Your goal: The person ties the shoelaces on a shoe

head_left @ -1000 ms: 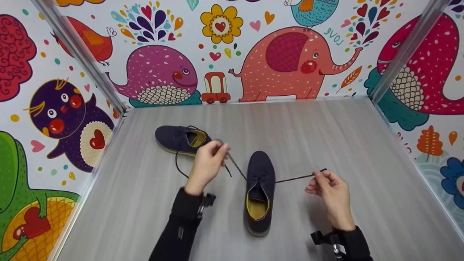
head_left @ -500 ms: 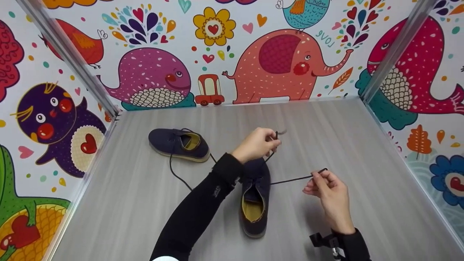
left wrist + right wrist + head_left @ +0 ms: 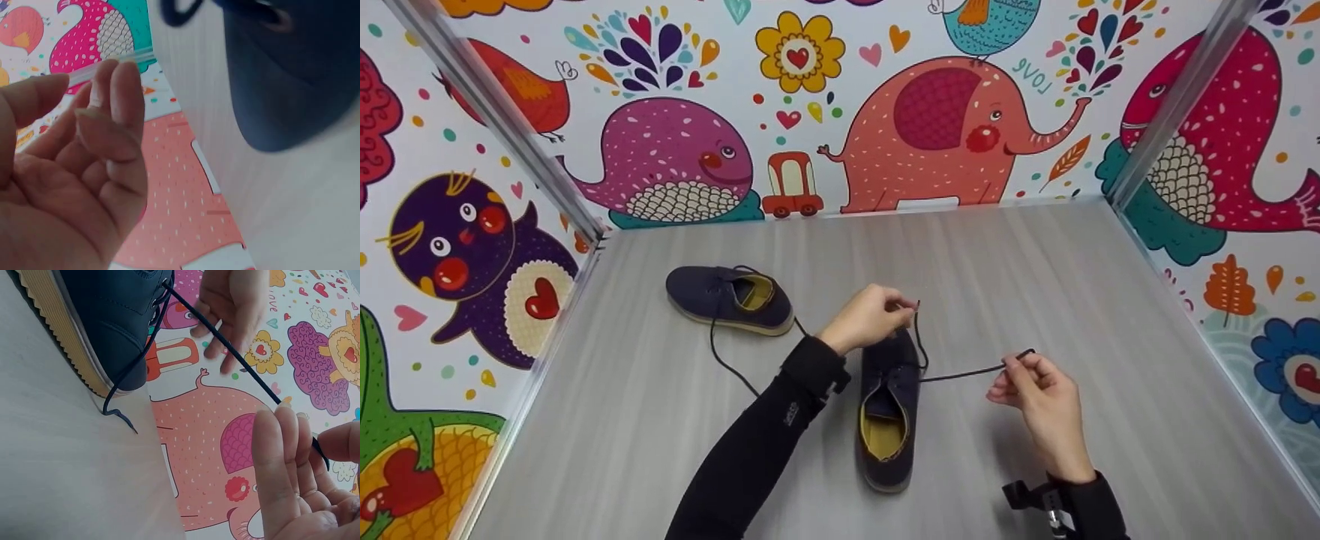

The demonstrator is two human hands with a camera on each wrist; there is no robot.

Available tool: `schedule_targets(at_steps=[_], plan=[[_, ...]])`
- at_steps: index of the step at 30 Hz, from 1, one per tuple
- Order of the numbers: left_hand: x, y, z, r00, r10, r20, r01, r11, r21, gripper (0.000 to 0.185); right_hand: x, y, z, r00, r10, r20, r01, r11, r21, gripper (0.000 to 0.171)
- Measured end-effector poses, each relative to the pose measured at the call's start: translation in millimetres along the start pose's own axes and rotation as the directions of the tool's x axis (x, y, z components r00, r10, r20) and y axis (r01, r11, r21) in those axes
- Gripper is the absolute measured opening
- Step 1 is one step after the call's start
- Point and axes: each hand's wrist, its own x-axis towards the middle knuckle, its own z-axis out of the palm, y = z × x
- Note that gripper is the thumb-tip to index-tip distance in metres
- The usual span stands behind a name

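Observation:
A dark navy lace-up shoe (image 3: pixel 891 352) stands on the floor with its toe pointing away and its tan insole showing. My right hand (image 3: pixel 1046 405) pinches one shoelace (image 3: pixel 960 374) near its tip, stretched out to the shoe's right. Over the shoe's toe hovers my left hand (image 3: pixel 866 319); its loosely curled fingers (image 3: pixel 126 95) hold nothing in the left wrist view. Beside these fingers, the other shoelace (image 3: pixel 921 349) has crossed to the shoe's right side. In the right wrist view, that loose lace (image 3: pixel 125 377) hangs past the toe, apart from the blurred left hand.
A second navy shoe (image 3: pixel 694 296) lies turned sideways at the left, its long lace (image 3: pixel 724 360) trailing on the grey floor (image 3: pixel 607 420). Walls with printed cartoon animals (image 3: pixel 945 135) enclose the floor at the back and both sides.
From the shoe's left side my left hand has carried a lace across to the right, let it go and drawn back slightly. My right hand keeps its lace nearly still.

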Motion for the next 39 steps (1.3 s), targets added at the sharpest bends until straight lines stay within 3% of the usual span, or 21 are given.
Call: schedule_targets(at_steps=[5, 11, 16, 20, 23, 27, 31, 36, 37, 39], plan=[[-27.3, -14.4, -7.9, 0.997, 0.027, -0.075, -0.028, 1.000, -0.007, 0.018, 6, -2, -2, 1.000, 0.003, 0.019, -0.002, 0.999, -0.049, 0.033], [-73.2, -42.3, -10.4, 0.983, -0.023, -0.185, 0.008, 0.997, -0.078, 0.015, 17, -10, -7, 0.997, 0.000, 0.073, 0.010, 0.991, -0.131, 0.034], [-108.8, -62.1, -10.2, 0.971, -0.064, -0.232, 0.044, 0.995, -0.092, 0.018, 23, -17, -6, 0.993, -0.010, 0.118, 0.031, 0.984, -0.173, 0.027], [-125.7, -66.8, -6.0, 0.964, -0.078, -0.254, 0.053, 0.993, -0.106, 0.018, 36, -29, 5, 0.981, -0.046, 0.188, 0.087, 0.972, -0.219, 0.025], [-132.3, -63.5, -2.1, 0.962, -0.079, -0.260, 0.052, 0.993, -0.110, 0.017, 53, -42, 28, 0.957, -0.111, 0.268, 0.183, 0.947, -0.263, 0.024], [-134.2, -55.4, 2.4, 0.961, -0.069, -0.268, 0.045, 0.994, -0.095, 0.017, 77, -56, 74, 0.889, -0.209, 0.407, 0.339, 0.898, -0.281, 0.014], [-131.8, -47.4, 7.1, 0.961, -0.044, -0.274, 0.028, 0.998, -0.064, 0.017, 88, -62, 120, 0.783, -0.232, 0.577, 0.464, 0.836, -0.294, 0.010], [-130.0, -39.1, 13.6, 0.942, 0.039, -0.333, -0.007, 0.995, 0.097, 0.016, 89, -58, 144, 0.621, -0.092, 0.778, 0.555, 0.753, -0.354, 0.025], [-129.9, -37.6, 14.7, 0.934, 0.064, -0.353, -0.014, 0.990, 0.143, 0.015, 90, -56, 143, 0.599, -0.071, 0.798, 0.573, 0.733, -0.366, 0.028], [-128.6, -35.5, 16.5, 0.913, 0.117, -0.390, -0.025, 0.972, 0.234, 0.014, 93, -51, 135, 0.589, -0.036, 0.807, 0.574, 0.722, -0.387, 0.029]])
